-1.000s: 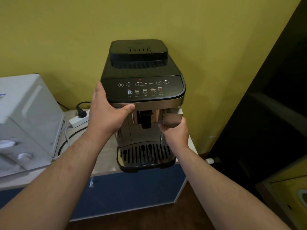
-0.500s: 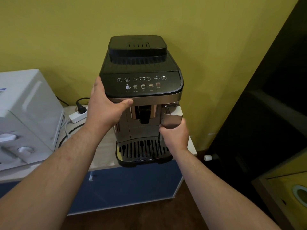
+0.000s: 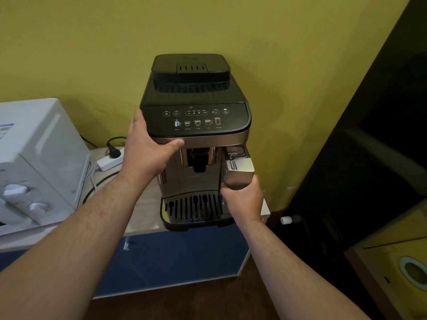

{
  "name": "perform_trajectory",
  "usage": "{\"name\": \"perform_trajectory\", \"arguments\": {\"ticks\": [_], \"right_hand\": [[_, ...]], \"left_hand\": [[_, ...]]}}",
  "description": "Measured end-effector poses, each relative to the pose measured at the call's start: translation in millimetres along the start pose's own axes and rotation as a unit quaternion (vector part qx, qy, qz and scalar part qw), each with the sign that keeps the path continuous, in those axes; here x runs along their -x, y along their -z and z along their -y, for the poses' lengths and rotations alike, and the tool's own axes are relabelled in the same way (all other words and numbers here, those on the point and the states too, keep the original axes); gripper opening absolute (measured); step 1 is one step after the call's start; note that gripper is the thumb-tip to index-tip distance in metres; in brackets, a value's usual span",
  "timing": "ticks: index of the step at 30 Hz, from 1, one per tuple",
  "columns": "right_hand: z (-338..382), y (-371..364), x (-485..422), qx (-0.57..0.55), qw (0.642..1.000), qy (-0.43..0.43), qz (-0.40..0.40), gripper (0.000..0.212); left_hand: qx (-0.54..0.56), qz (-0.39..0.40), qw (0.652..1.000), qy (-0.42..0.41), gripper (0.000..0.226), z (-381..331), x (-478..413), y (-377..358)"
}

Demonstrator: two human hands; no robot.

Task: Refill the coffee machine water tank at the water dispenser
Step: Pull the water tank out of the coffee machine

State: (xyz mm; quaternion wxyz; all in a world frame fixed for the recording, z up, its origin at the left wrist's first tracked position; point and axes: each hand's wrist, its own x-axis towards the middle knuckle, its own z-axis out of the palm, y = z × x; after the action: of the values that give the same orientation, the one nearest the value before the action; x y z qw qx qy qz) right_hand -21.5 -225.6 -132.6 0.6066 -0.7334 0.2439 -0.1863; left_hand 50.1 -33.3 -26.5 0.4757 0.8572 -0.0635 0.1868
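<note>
A black and silver coffee machine (image 3: 196,121) stands on a light countertop against the yellow wall. My left hand (image 3: 147,153) presses on its front left corner, thumb along the silver trim under the control panel. My right hand (image 3: 242,199) grips the silver front of the water tank (image 3: 240,173) at the machine's right side. The tank sticks out a little from the body, with a dark gap showing above it. The rest of the tank is hidden inside the machine.
A white appliance (image 3: 34,158) stands at the left on the counter (image 3: 143,211). A white power strip with a black plug (image 3: 109,158) and cables lies behind my left forearm. A blue cabinet front (image 3: 173,257) is below. Dark furniture (image 3: 369,158) stands at the right.
The water tank front has slid out a little toward me in my right hand. My left hand has stayed on the machine's corner. The view has shifted slightly.
</note>
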Motion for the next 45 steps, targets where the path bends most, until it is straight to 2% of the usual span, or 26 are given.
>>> {"name": "perform_trajectory", "arguments": {"ticks": [11, 21, 39, 45], "right_hand": [[0, 7, 13, 0.004, 1.0, 0.0, 0.001, 0.056], [-2, 19, 36, -0.015, 1.0, -0.003, 0.0, 0.058], [-16, 47, 94, -0.052, 0.998, -0.024, 0.007, 0.068], [-26, 59, 112, -0.021, 0.999, -0.032, -0.014, 0.06]], "left_hand": [[-0.006, 0.006, 1.0, 0.008, 0.1, 7, -3, -1], [-0.004, 0.003, 1.0, -0.002, 0.089, 3, 0, 0], [-0.001, 0.023, 1.0, 0.006, 0.093, -3, 2, 3], [-0.012, 0.034, 0.999, 0.014, 0.102, 4, 1, 1]]}}
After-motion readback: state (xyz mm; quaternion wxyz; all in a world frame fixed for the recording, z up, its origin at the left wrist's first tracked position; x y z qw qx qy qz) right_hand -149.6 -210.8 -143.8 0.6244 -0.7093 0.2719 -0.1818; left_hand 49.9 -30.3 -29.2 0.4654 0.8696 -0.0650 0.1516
